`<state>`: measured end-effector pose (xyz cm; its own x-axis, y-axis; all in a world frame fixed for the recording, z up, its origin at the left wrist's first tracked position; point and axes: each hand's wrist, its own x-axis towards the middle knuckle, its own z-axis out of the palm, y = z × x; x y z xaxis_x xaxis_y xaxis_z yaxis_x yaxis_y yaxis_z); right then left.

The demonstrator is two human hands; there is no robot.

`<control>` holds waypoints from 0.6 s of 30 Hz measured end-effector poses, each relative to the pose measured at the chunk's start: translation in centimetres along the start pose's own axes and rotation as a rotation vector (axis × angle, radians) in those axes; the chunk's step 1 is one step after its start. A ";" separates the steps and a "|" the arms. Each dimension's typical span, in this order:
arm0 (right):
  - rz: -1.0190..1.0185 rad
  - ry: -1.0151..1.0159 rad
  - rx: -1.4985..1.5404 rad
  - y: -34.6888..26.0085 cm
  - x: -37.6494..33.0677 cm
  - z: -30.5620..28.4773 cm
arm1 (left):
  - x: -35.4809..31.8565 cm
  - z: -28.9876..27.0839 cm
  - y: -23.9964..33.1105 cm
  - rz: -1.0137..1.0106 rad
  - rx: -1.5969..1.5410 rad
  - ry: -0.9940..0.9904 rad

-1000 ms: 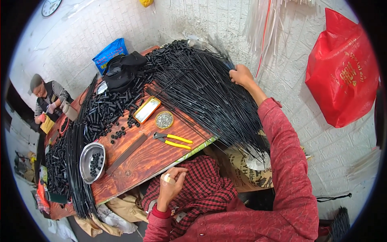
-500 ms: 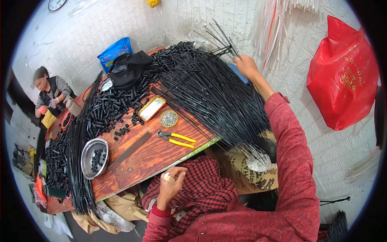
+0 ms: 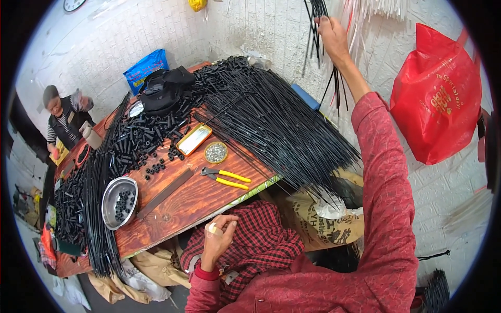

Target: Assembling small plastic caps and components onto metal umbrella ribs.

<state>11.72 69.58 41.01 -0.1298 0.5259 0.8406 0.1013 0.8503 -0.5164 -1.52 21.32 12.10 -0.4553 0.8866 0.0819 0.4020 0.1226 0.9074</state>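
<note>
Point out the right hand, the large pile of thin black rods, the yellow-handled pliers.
Right hand (image 3: 334, 38): head view, back of the hand.
Pile of thin black rods (image 3: 276, 116): head view, pile's middle.
Yellow-handled pliers (image 3: 233, 175): head view, upper handle.

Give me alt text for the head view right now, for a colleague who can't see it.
The raised right hand holds a bundle of thin black rods before a white wall; the left hand, loosely curled, is by checked cloth. On the wooden table lie a pile of similar rods, yellow-handled pliers and a metal bowl of black parts.
</note>
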 end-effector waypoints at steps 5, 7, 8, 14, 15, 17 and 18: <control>-0.069 0.003 0.133 -4.2 2.1 0.5 | 0.4 0.3 0.1 -0.047 -0.128 -0.033; -0.041 -0.083 0.081 -8.4 2.0 1.8 | 1.1 0.3 1.3 -0.016 -0.136 -0.022; -0.076 -0.098 0.127 -8.9 2.2 2.5 | 2.1 0.5 2.2 0.028 -0.144 -0.015; 0.052 -0.244 0.293 -16.8 0.5 6.0 | 7.2 2.0 6.4 0.276 -0.115 0.091; 0.179 -0.320 0.352 -17.6 0.4 6.4 | 7.7 2.3 7.1 0.270 -0.114 0.104; 0.300 -0.416 0.424 -18.9 -0.3 7.7 | 8.2 2.8 8.0 0.336 -0.054 0.201; 0.391 -0.471 0.485 -19.5 -0.8 8.3 | 8.3 2.7 8.1 0.327 -0.051 0.220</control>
<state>1.66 52.69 49.05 -0.5893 0.6490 0.4812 -0.2028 0.4577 -0.8657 0.09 30.90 18.97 -0.4714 0.7574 0.4518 0.5164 -0.1782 0.8376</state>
